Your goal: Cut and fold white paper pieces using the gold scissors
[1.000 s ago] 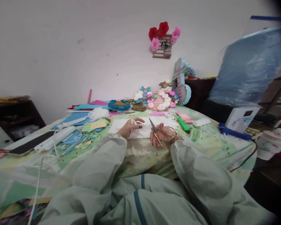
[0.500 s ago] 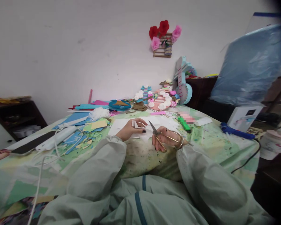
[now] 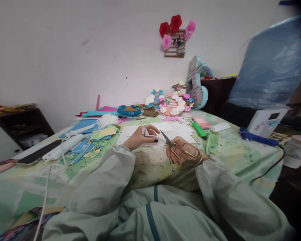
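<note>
My left hand [image 3: 139, 137] pinches a small piece of white paper [image 3: 152, 136] between thumb and fingers, over white sheets [image 3: 126, 131] lying on the table. In my right hand [image 3: 179, 149] is a pair of scissors [image 3: 168, 140] with gold handles. Its blades point up and to the left, toward the paper but apart from the fingers of my left hand. The handle loops lie around and against the fingers of my right hand. Part of the paper is hidden behind the left fingers.
Blue and yellow paper scraps [image 3: 97, 147], white string [image 3: 108, 120] and a power strip [image 3: 62, 148] lie left. Another person's hand [image 3: 2, 166] rests by a phone [image 3: 40, 153]. A green tool [image 3: 199, 131] and a blue-handled glue gun [image 3: 258, 137] lie right. Flower crafts [image 3: 174, 103] stand behind.
My right hand and the scissors have shifted slightly right and away from the left hand. The left hand still pinches the paper. The whole view has tilted a little.
</note>
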Demonstrator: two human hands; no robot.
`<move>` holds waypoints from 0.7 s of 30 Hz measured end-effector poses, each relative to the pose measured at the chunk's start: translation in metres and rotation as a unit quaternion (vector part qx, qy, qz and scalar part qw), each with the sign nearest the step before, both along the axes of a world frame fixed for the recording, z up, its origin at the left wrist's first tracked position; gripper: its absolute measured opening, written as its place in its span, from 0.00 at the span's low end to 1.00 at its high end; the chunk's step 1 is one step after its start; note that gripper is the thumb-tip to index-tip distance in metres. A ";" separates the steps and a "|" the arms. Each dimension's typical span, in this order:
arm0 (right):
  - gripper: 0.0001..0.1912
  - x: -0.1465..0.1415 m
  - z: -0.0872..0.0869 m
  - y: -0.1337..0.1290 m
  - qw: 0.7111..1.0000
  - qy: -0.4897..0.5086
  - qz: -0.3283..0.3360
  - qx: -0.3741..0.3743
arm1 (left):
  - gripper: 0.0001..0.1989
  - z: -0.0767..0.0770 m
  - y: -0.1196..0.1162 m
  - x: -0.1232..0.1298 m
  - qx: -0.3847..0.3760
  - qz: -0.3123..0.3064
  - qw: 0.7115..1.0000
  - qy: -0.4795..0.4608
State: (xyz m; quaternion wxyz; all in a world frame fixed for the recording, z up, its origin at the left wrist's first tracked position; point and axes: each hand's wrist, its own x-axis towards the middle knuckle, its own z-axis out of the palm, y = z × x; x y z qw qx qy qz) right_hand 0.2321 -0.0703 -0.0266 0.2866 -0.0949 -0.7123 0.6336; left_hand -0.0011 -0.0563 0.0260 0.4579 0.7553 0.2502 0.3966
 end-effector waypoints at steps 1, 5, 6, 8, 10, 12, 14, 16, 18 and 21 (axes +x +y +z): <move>0.32 0.000 0.000 -0.001 1.000 -0.012 -0.013 -0.002 | 0.19 0.000 0.000 0.000 0.000 0.001 1.000 -0.002; 0.26 0.000 0.001 -0.003 0.997 -0.052 -0.058 -0.026 | 0.19 0.002 0.002 -0.002 0.008 0.015 1.000 -0.004; 0.25 0.000 0.001 -0.004 0.996 -0.058 -0.061 -0.028 | 0.19 0.003 0.002 -0.002 0.009 0.017 1.000 -0.004; 0.24 -0.001 0.001 -0.005 0.996 -0.066 -0.062 -0.026 | 0.19 0.004 0.001 -0.002 0.004 0.018 1.000 -0.005; 0.23 -0.002 0.002 -0.006 0.995 -0.066 -0.065 -0.024 | 0.20 0.004 0.001 -0.002 -0.003 0.017 1.000 -0.007; 0.23 -0.003 0.003 -0.009 0.995 -0.068 -0.072 -0.028 | 0.20 0.005 0.001 -0.002 -0.008 0.018 1.000 -0.010; 0.22 -0.004 0.005 -0.012 0.994 -0.068 -0.086 -0.029 | 0.20 0.004 0.002 -0.003 -0.014 0.020 1.000 -0.014; 0.23 -0.004 0.006 -0.014 0.992 -0.064 -0.104 -0.021 | 0.20 0.003 0.005 -0.006 -0.016 0.029 0.999 -0.024; 0.23 -0.003 0.005 -0.014 0.991 -0.059 -0.120 -0.009 | 0.18 0.001 0.009 -0.010 -0.009 0.046 0.998 -0.040; 0.24 0.001 0.001 -0.011 0.992 -0.058 -0.115 -0.016 | 0.17 0.001 0.011 -0.015 -0.008 0.069 0.996 -0.057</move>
